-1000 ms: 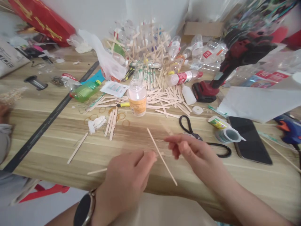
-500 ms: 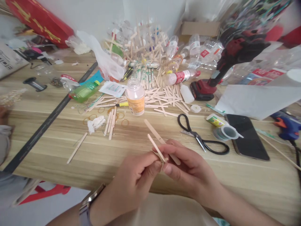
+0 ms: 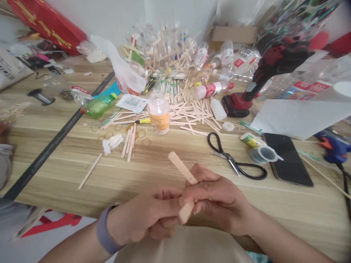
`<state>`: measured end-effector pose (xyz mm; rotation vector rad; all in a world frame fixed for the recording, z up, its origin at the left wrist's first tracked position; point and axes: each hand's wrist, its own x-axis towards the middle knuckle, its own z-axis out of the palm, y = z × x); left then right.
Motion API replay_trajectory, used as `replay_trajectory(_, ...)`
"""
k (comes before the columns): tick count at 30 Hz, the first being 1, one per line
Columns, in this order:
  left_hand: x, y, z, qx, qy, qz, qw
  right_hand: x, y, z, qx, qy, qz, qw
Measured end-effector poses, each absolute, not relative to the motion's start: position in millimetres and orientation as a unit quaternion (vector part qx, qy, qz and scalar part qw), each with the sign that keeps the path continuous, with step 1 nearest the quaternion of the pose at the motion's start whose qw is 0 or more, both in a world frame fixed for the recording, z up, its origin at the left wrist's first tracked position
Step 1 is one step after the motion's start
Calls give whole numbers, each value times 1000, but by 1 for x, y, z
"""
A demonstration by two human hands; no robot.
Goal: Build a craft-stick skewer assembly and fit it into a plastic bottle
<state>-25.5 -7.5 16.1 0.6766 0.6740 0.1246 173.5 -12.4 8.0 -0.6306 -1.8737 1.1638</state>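
My right hand is closed round a wooden craft stick, which sticks out up and to the left and has a small dark mark or hole in it. My left hand meets it fingertip to fingertip, closed on a craft stick whose blunt end points down towards me. Fingers cover the middle, so I cannot tell whether both ends belong to one stick or how they are joined. Both hands are above the table's front edge. Black-handled scissors lie to the right of them.
A clear jar stands ahead, before a heap of craft sticks. Loose sticks and rubber bands lie left of it. Rightward are a phone, a cordless power tool and a glue gun.
My left hand has turned over and lowered, so the watch face is hidden and its strap shows. The held sticks have rotated, with one end now facing down towards me.
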Motion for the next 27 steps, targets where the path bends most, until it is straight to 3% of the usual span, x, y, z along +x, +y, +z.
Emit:
replay_trajectory(3,-27,-7,13,372,338,66,862,174,-9,4,-239,-747,446,432)
replay_trajectory(5,-28,-7,14,501,361,105,779,177,-7,3,-252,-760,421,427)
replay_trajectory(8,-30,-7,17,728,421,190,507,180,-5,3,-393,-721,383,424)
replay_trajectory(11,-30,-11,15,843,433,204,244,179,-8,3,-533,-620,423,390)
replay_trajectory(14,-25,-15,9,880,409,195,145,170,-15,4,-498,-614,504,348)
replay_trajectory(23,-19,-14,20,704,387,246,543,164,-21,8,-370,-673,483,421)
replay_trajectory(27,-20,-11,20,568,370,198,708,169,-18,6,-303,-699,496,418)
